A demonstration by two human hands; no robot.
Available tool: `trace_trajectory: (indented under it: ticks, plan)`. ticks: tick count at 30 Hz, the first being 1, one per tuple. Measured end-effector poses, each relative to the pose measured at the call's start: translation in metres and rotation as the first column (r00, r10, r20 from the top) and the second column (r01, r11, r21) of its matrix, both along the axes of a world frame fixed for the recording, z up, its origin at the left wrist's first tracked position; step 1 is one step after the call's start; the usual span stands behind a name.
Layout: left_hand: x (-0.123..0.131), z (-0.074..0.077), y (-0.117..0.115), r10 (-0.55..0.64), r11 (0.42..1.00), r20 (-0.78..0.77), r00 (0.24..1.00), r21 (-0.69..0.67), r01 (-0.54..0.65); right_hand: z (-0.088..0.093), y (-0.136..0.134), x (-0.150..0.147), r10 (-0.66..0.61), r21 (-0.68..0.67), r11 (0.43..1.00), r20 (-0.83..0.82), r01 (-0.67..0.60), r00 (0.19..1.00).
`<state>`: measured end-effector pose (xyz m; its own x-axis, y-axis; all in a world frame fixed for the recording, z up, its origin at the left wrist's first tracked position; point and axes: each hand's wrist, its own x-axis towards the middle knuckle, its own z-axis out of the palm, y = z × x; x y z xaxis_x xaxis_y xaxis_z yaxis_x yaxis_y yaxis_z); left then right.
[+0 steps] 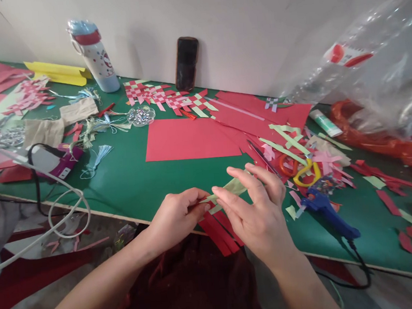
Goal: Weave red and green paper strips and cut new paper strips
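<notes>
My left hand (182, 214) pinches the end of a small piece of work made of red and pale green paper strips, just over the table's front edge. Beside it, my right hand (257, 208) has thumb and fingers closed on a pale green paper strip (235, 187) that crosses the piece; its other fingers are bent and raised. Long red paper strips (219, 233) hang below my hands, over my lap. Beyond my hands a flat red paper sheet (192, 139) lies on the green table. My fingers partly hide where the strips cross.
Scissors (307, 173) with yellow handles, paper scraps and a blue glue gun (330, 213) lie to the right. A glue stick (326, 122) sits farther back. Woven paper pieces (158, 96), a phone (187, 63) and a bottle (94, 58) line the wall. A white cable (69, 214) loops at left.
</notes>
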<state>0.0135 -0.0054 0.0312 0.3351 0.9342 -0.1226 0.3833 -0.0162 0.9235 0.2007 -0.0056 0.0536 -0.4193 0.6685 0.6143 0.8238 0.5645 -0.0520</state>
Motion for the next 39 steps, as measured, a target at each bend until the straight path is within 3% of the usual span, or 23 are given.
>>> trace_trajectory:
  ticks: [6, 14, 18, 21, 24, 27, 32, 39]
  plan:
    - [-0.001, -0.002, 0.0, -0.023, 0.995, 0.12, 0.993, -0.095, 0.034, 0.003, -0.001, 0.003, 0.006, -0.012, 1.0, -0.042, -0.006, 0.999]
    - [-0.006, 0.001, 0.005, -0.016, 0.994, 0.123, 0.992, -0.102, 0.029, 0.002, -0.003, 0.01, 0.023, -0.087, 0.996, -0.07, -0.029, 0.997]
    - [-0.017, 0.006, 0.018, -0.111, 0.991, -0.065, 0.992, -0.077, 0.106, 0.002, -0.01, 0.032, -0.015, -0.071, 0.997, -0.103, 0.008, 0.995]
    - [-0.023, 0.007, 0.031, -0.174, 0.978, -0.302, 0.937, 0.059, 0.2, -0.003, -0.02, 0.062, -0.117, -0.053, 0.992, -0.093, 0.112, 0.989]
    - [-0.024, 0.004, 0.041, -0.174, 0.911, -0.47, 0.865, 0.257, 0.323, -0.015, -0.033, 0.101, -0.253, -0.051, 0.967, -0.034, 0.252, 0.967]
    - [-0.022, 0.001, 0.045, -0.125, 0.868, -0.575, 0.809, 0.331, 0.37, -0.03, -0.047, 0.142, -0.422, -0.033, 0.904, 0.075, 0.425, 0.903]
    - [-0.017, 0.002, 0.045, -0.108, 0.883, -0.646, 0.756, 0.288, 0.371, -0.05, -0.063, 0.187, -0.558, -0.052, 0.818, 0.164, 0.572, 0.813]
    - [-0.002, 0.003, 0.043, -0.128, 0.94, -0.657, 0.743, 0.16, 0.303, -0.059, -0.061, 0.203, -0.588, -0.044, 0.793, 0.208, 0.608, 0.782]
